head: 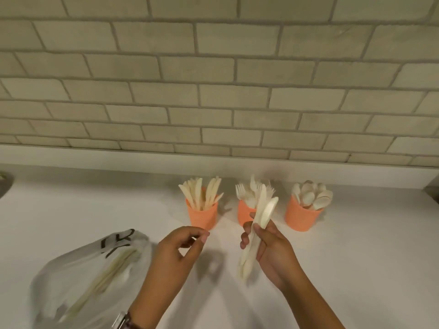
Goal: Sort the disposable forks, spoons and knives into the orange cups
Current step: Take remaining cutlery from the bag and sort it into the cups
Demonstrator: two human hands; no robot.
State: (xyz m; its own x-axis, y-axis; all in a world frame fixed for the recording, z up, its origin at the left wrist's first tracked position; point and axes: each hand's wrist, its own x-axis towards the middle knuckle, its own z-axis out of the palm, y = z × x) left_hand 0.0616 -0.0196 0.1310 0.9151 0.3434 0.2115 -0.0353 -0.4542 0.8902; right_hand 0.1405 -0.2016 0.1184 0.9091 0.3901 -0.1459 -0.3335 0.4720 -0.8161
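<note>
Three orange cups stand in a row on the white counter. The left cup [203,217] holds several knives [202,193], the middle cup [244,213] holds forks [249,191], and the right cup [301,218] holds spoons [313,193]. My right hand [273,252] grips a bundle of pale cutlery [257,231] upright in front of the middle cup, with a spoon bowl showing at its top. In front of the left cup, my left hand [180,252] has thumb and fingertips pinched together; a tiny pale sliver shows between them, too small to name.
A clear plastic bag [78,276] with black lettering lies at the front left, with several more pale utensils inside. A tiled wall rises behind the counter. A dark object [3,184] sits at the far left edge. A watch is on my left wrist.
</note>
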